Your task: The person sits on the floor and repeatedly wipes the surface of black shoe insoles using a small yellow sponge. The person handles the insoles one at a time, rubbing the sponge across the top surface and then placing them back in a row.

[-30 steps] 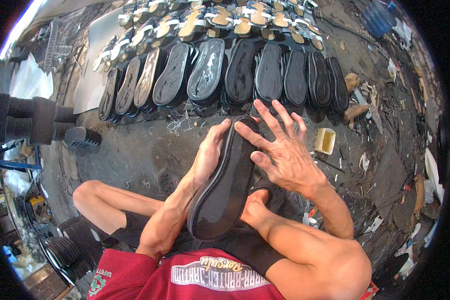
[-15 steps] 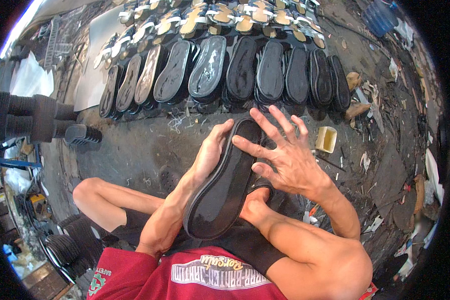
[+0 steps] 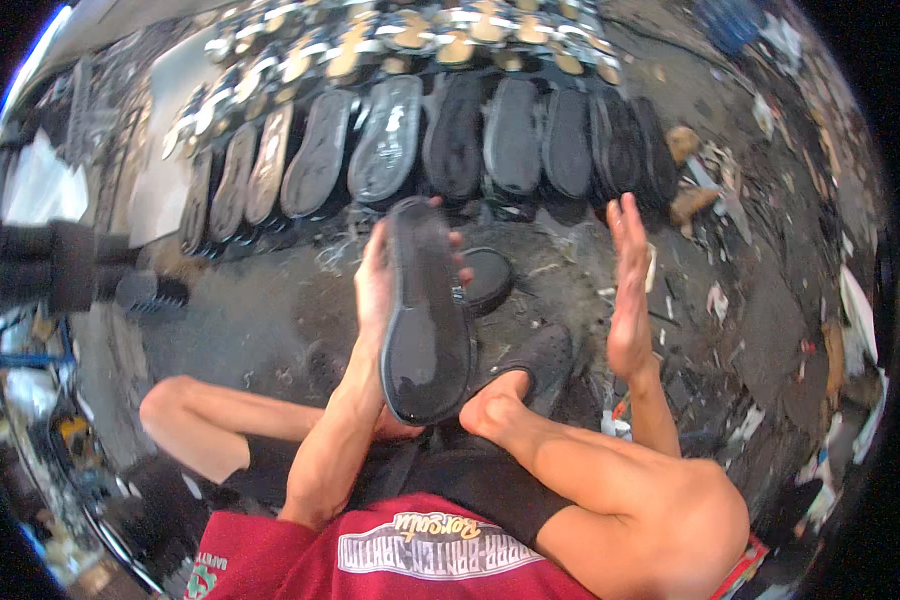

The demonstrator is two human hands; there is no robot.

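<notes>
A black, glossy-surfaced shoe sole (image 3: pixel 427 330) stands nearly upright in the picture, its wider end nearest me. My left hand (image 3: pixel 374 285) grips it from beneath, thumb along the left edge and blurred fingertips showing past the right edge. Well to the right of the sole, my right hand (image 3: pixel 630 290) is raised edge-on with its fingers stretched straight, touching nothing I can see. On the ground just right of the sole lies a dark oval piece (image 3: pixel 488 280), partly covered by it; its kind is unclear.
Beyond my hands runs a row of black and brown soles (image 3: pixel 390 140), with strapped sandals (image 3: pixel 410 35) behind. Dark stacked pieces (image 3: pixel 55 265) stand at the left. Scraps (image 3: pixel 720 300) litter the ground at right. My shoe (image 3: pixel 540 365) is below the oval piece.
My right hand has come off the sole and swung right, its fingers now together. My left hand has moved left and turned the sole more upright, uncovering the dark oval piece.
</notes>
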